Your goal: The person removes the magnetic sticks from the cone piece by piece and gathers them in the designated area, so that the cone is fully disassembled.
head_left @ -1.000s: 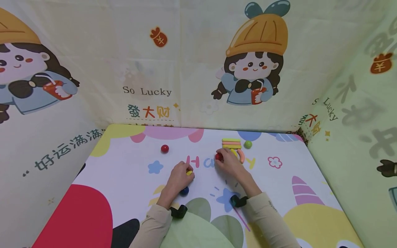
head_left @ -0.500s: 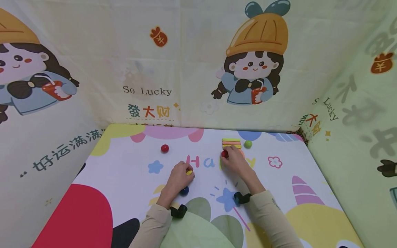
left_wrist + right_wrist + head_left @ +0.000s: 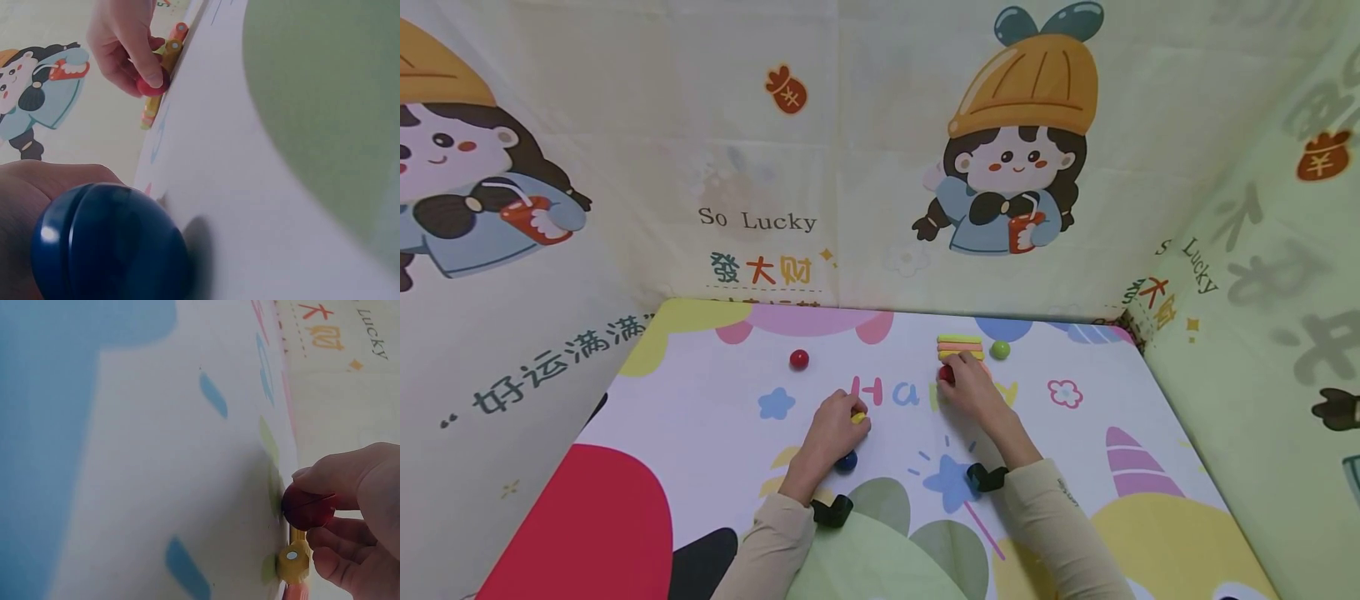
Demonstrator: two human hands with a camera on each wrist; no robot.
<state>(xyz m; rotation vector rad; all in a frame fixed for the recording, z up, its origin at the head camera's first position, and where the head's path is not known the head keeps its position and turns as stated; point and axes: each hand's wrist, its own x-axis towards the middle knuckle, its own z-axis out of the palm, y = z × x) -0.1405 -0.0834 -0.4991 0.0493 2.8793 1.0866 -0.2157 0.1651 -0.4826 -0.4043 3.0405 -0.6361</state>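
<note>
Pinching a red ball (image 3: pixel 946 374) at centre frame, the right hand (image 3: pixel 973 392) sits just below stacked sticks (image 3: pixel 959 347). Only the right wrist view shows a yellow stick (image 3: pixel 292 561) whose end lies under the ball. Lower left of centre, the left hand (image 3: pixel 833 432) grips a yellow piece (image 3: pixel 857 417); a blue ball (image 3: pixel 109 244), large in the left wrist view, touches it on the mat (image 3: pixel 715 417).
</note>
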